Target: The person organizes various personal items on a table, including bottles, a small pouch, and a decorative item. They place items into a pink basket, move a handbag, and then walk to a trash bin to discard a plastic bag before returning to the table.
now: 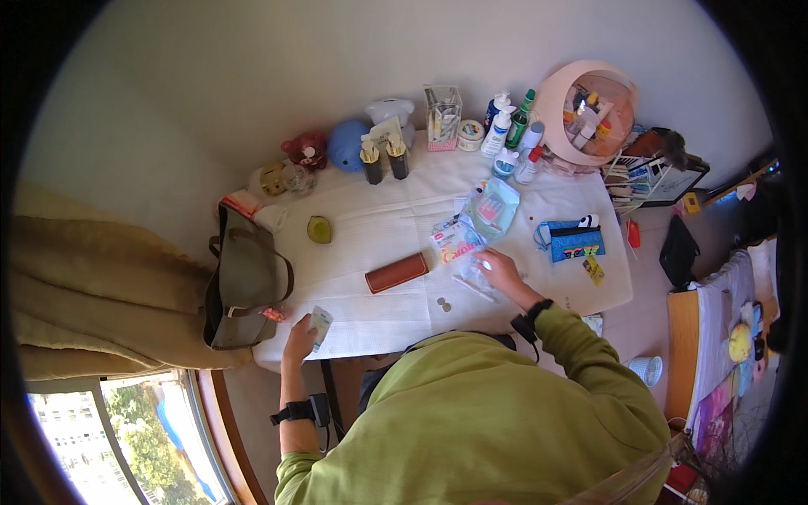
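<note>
My left hand (298, 339) grips a small pale packet (321, 326) at the front left edge of the table, beside a grey-green tote bag (243, 284). Over the table's right half, my right hand (502, 270) has its fingertips down at some clear plastic (470, 271). A small whitish spot shows at those fingers, but whether they hold it is unclear. Just beyond them lie a printed pink-and-white packet (453, 245) and a pale green wipes pack (493, 208). A white pen (475, 290) rests below the plastic. Two coins (445, 305) and a brown leather case (396, 273) lie farther left.
Along the wall stand a pink domed cosmetics box (548, 117), pump bottles (497, 134), a clear organizer (443, 120), two dark bottles (398, 158) and a blue round figure (346, 146). A blue pouch (576, 243) lies right; a green dish (319, 230) sits left on the white tablecloth (366, 221).
</note>
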Available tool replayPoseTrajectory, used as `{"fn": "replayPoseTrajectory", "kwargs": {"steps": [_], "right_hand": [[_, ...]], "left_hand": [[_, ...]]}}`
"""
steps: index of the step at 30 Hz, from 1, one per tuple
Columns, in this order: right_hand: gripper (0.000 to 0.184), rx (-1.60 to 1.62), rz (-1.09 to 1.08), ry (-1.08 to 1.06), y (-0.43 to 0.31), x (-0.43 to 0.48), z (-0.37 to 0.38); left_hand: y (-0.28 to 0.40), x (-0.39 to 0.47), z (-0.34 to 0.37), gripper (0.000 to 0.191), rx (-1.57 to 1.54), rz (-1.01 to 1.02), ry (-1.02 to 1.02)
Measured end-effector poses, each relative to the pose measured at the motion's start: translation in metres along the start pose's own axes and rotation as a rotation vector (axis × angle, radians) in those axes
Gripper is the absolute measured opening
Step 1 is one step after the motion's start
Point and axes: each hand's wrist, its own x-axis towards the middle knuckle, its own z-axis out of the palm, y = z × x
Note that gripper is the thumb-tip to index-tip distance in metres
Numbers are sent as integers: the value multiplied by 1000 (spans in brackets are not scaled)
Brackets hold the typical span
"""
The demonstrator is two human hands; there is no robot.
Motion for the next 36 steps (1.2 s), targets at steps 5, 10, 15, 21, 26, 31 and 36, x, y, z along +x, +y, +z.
{"fn": "replayPoseTrajectory", "kwargs": {"steps": [5, 10, 15, 21, 26, 31, 36], "right_hand": [[48, -190, -165, -117, -6, 75, 33], [48, -376, -209, -210, 5, 106, 52], [31, -326, -153, -278, 0, 108, 40], [24, 318, 7, 77, -38, 97, -19], [19, 958, 306, 251, -31, 60, -67], [24, 1026, 720, 553, 42, 20, -86], [27, 1001, 725, 542, 95, 27, -71]], "left_hand": [[54, 13, -2, 34, 80, 99, -5], [59, 4, -36, 32, 189, 134, 282], [54, -17, -59, 32, 89, 58, 343], [57, -19, -53, 28, -13, 67, 380], [69, 3, -30, 34, -100, 86, 251], [98, 15, 2, 28, -150, 90, 85], [120, 21, 27, 28, -158, 116, 0]]}}
